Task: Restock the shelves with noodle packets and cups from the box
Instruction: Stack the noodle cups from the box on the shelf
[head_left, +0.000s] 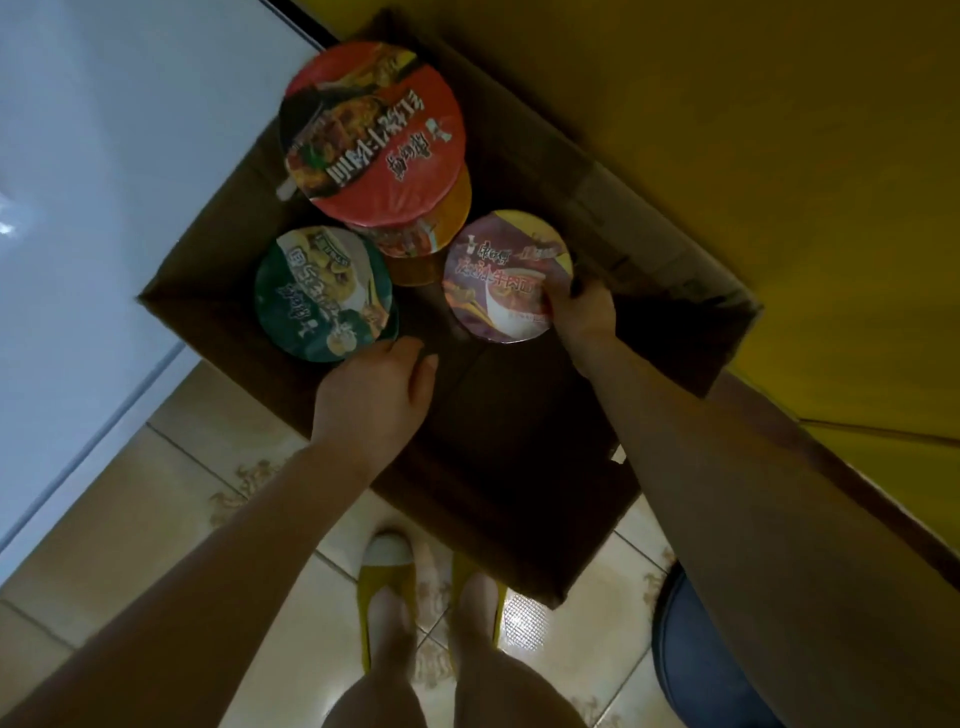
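Distinctly purple, round-lidded noodle cup (506, 275)

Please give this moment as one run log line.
stage: picking from box | right hand: grips purple cup | left hand: at green cup, grip unclear | red cup: untouched

Inside your cardboard box (218, 249), the left noodle cup (322, 293) and right noodle cup (506, 275) stand nearer than the far noodle cup (371, 127).

Tiled floor (208, 467) inspected: cardboard box (208, 249) stands directly on it. My yellow slippers (376, 587) are planted just beside the box.
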